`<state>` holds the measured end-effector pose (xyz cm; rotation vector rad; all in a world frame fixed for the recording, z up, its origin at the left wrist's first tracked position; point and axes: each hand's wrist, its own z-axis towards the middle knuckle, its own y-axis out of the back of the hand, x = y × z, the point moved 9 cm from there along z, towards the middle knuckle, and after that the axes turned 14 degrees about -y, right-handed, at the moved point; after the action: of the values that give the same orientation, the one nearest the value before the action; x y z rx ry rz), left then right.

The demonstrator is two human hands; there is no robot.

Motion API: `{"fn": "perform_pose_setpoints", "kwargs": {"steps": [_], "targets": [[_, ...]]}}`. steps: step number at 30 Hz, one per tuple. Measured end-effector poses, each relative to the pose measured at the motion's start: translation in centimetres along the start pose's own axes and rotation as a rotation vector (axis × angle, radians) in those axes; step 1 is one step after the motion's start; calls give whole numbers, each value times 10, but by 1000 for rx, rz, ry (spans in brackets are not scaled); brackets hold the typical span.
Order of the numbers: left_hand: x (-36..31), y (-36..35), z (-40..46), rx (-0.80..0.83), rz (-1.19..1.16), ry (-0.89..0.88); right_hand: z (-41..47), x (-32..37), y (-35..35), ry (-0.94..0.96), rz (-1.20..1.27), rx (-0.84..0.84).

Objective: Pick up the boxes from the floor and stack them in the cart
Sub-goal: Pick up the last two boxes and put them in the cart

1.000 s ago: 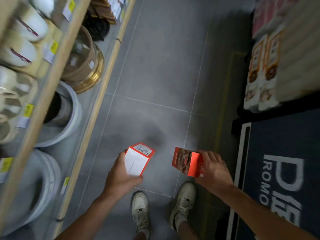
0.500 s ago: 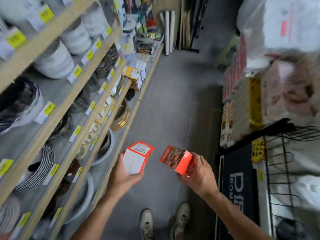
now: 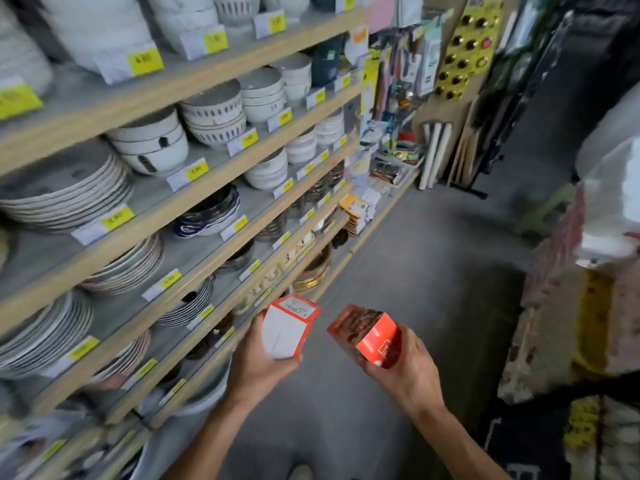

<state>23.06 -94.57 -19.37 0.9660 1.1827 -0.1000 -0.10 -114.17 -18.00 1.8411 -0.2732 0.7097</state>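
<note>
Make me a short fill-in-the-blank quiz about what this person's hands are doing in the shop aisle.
1. Each hand holds one ____.
2. The left hand grips the box with a plain ____ side.
3. The right hand holds the red box clear of the grey ____.
4. The shelves hold plates and ____.

Missing words: box; white; floor; bowls

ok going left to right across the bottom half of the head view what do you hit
shelf of stacked plates → left hand → white and red box → red box → right hand → blurred packaged goods
</note>
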Motion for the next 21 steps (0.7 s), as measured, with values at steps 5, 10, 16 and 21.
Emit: {"fn": "perform_pose_setpoints", "kwargs": {"steps": [5, 10, 16, 21], "targets": [[17, 60, -52, -187, 95, 143, -5, 51, -24, 186, -44, 139], [35, 112, -117, -405, 105, 257, -31, 99, -64, 364, -39, 242], [56, 176, -221, -669, 104, 369, -100, 158, -124, 600, -71, 388], [75, 232, -319, -878, 109, 486, -188, 211, -171, 807, -124, 462]]}}
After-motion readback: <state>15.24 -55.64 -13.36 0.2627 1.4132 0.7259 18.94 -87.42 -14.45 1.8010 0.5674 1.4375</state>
